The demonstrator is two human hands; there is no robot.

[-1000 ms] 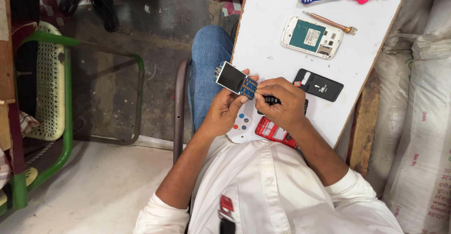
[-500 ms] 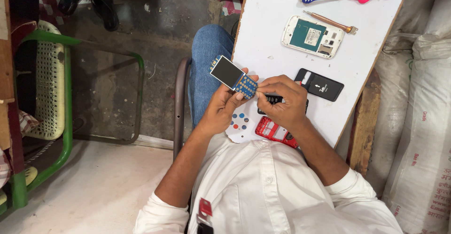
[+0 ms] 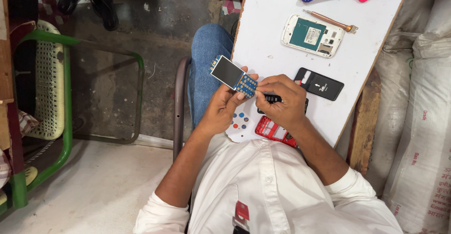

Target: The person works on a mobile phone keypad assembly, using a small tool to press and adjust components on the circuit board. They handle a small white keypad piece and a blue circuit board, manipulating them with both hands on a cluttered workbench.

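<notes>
Bare phone circuit board [image 3: 233, 76] with dark screen and blue keypad end, held above the near-left edge of the white table [image 3: 272, 41]. Its long axis runs from far-left (screen end, free in the air) to near-right (keypad end). The left hand [image 3: 221, 109] grips it from below, fingers closed round the keypad end. The right hand [image 3: 282, 103], just right of that end, is closed on a small black part [image 3: 271, 98] and touches the board's near-right corner. A red phone frame [image 3: 272, 131] lies beneath both hands.
</notes>
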